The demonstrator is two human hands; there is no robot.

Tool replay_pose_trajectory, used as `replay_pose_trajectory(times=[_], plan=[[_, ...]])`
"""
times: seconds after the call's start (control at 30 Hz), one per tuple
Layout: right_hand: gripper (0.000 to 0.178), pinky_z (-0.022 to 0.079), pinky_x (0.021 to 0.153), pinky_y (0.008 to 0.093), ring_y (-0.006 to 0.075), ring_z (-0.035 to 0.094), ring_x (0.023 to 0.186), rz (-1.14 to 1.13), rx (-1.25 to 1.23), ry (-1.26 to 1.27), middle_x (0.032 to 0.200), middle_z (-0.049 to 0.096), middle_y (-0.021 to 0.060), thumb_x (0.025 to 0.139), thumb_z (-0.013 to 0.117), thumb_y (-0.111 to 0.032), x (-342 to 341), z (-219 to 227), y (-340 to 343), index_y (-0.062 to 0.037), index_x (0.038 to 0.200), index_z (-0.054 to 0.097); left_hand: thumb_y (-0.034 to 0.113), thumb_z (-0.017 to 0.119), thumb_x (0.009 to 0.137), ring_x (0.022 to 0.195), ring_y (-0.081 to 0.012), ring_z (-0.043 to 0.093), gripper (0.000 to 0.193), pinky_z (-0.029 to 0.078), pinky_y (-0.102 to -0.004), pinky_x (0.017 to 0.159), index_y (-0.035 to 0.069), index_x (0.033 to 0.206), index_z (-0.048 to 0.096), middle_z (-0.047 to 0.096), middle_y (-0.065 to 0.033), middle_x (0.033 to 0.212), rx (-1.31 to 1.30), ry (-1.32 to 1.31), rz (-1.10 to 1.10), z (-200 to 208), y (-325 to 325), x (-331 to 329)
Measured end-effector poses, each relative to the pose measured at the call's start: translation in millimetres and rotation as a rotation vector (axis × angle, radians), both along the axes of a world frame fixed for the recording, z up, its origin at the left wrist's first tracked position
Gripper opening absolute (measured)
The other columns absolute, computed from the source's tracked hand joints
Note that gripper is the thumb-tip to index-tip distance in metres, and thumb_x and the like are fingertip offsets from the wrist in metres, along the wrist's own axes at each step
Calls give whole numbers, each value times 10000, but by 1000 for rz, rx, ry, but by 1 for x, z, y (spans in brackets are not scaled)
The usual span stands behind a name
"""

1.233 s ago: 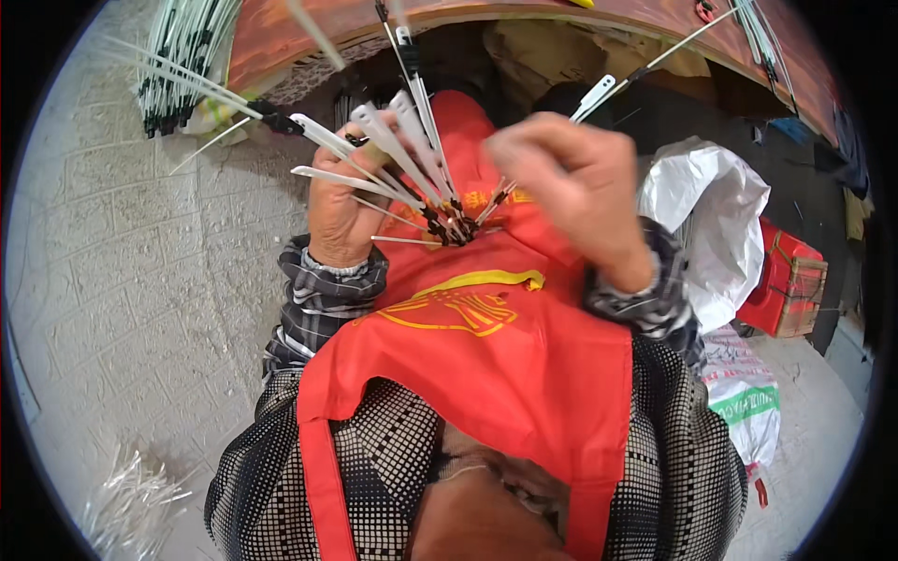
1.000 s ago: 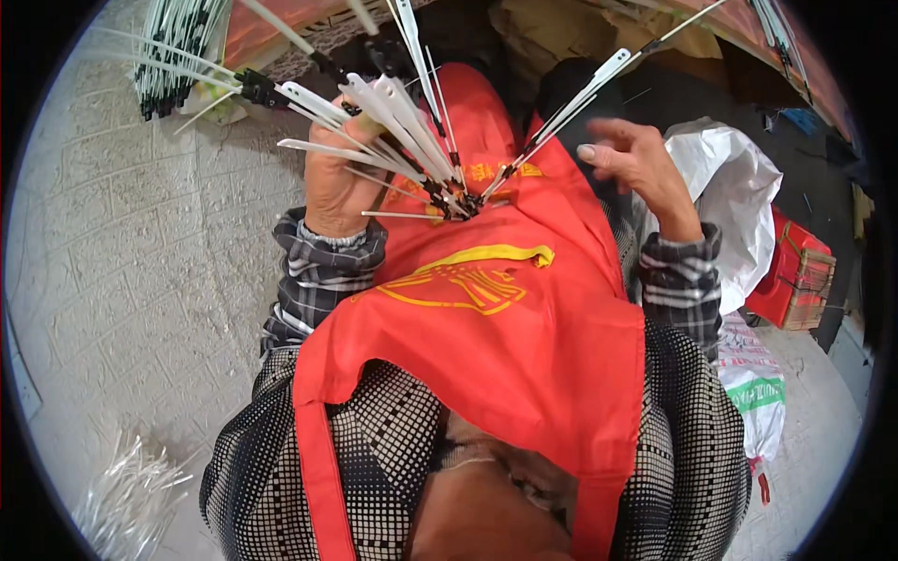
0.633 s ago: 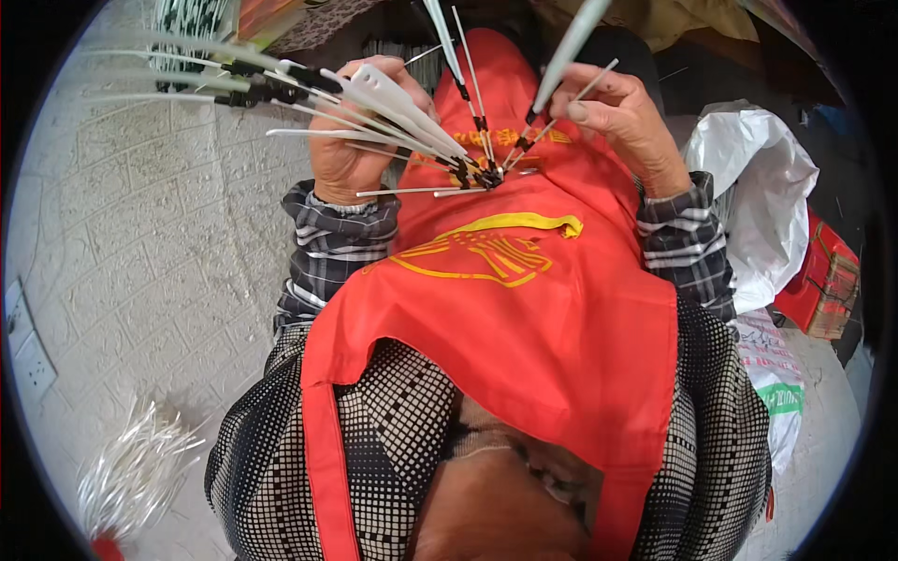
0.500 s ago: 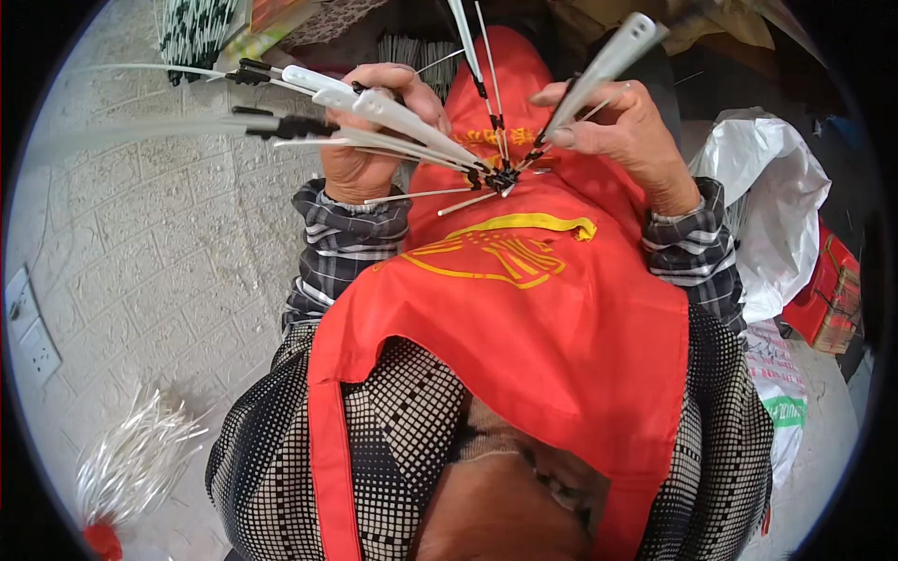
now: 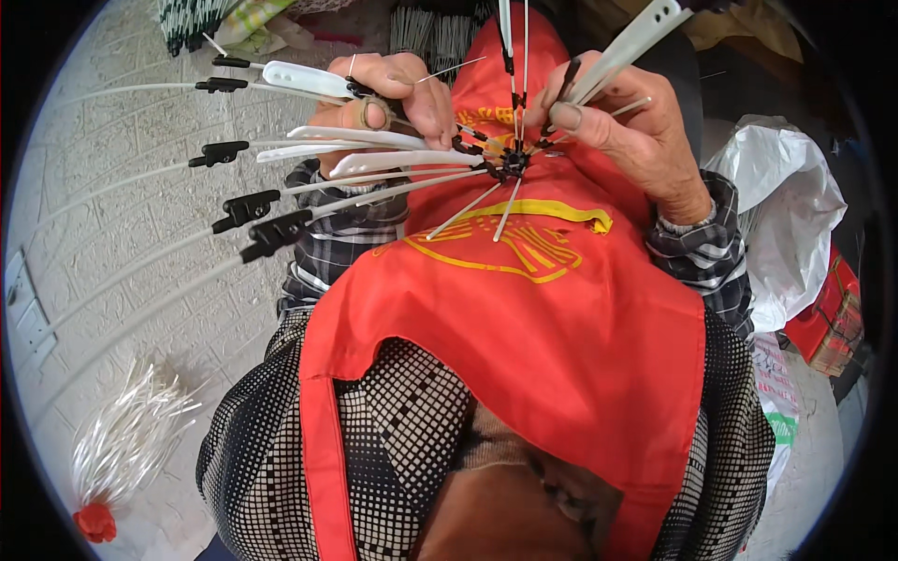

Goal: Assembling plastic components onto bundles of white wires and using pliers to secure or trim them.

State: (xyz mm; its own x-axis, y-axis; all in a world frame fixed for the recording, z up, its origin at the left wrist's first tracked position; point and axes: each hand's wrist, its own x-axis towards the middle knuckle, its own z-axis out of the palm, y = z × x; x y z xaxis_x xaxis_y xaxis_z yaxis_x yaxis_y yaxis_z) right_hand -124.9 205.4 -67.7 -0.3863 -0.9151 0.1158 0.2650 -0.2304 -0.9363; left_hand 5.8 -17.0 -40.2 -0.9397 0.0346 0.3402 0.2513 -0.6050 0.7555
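An umbrella frame with a small black hub (image 5: 511, 163) lies over my red apron (image 5: 524, 346). Thin pale ribs and flat white ribs fan out from that hub, most of them to the left, with black joints (image 5: 251, 208) along them. My left hand (image 5: 402, 93) is closed around several ribs left of the hub. Between thumb and fingers, my right hand (image 5: 636, 126) pinches a rib by the hub's right side; a flat white rib (image 5: 622, 54) slants up past its fingers. Two more ribs point away from me between the hands.
A bundle of white strips tied in red (image 5: 136, 439) lies on the floor at lower left. Bunches of ribs (image 5: 192, 21) stand at the far left and far middle. To the right are a white plastic bag (image 5: 776, 206) and a red packet (image 5: 825, 313). A wall socket (image 5: 28, 313) is at far left.
The ribs on the left have spread out, with their black joints now apart. My left hand has shifted slightly right, and the right hand keeps its pinch near the hub.
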Motion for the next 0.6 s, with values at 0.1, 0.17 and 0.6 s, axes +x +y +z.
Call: replay_pose_trajectory(times=[0.1,0.17,0.6], plan=[[133,511,720,277,138,619,804,-103,34,-19,864,637,84,913,624,-103,3,-1,-3,29,902,615,136,576,902,653,-292,620,258,533,-421,571,-8,1108,633,631,-220,838,-23,19,-30,3,-1,-4],[142,513,681,262,118,615,765,-164,35,-6,839,642,74,913,632,-107,9,3,-5,35,905,622,130,573,906,673,-302,631,241,553,-420,596,-8,1093,633,628,-221,825,-32,-30,64,7,7,0],[93,447,500,291,146,584,528,-531,257,213,609,601,103,791,660,-55,29,27,-38,24,762,619,157,615,908,1084,-413,620,258,593,-467,769,52,1143,633,592,-218,1208,-31,-285,196,4,8,5]])
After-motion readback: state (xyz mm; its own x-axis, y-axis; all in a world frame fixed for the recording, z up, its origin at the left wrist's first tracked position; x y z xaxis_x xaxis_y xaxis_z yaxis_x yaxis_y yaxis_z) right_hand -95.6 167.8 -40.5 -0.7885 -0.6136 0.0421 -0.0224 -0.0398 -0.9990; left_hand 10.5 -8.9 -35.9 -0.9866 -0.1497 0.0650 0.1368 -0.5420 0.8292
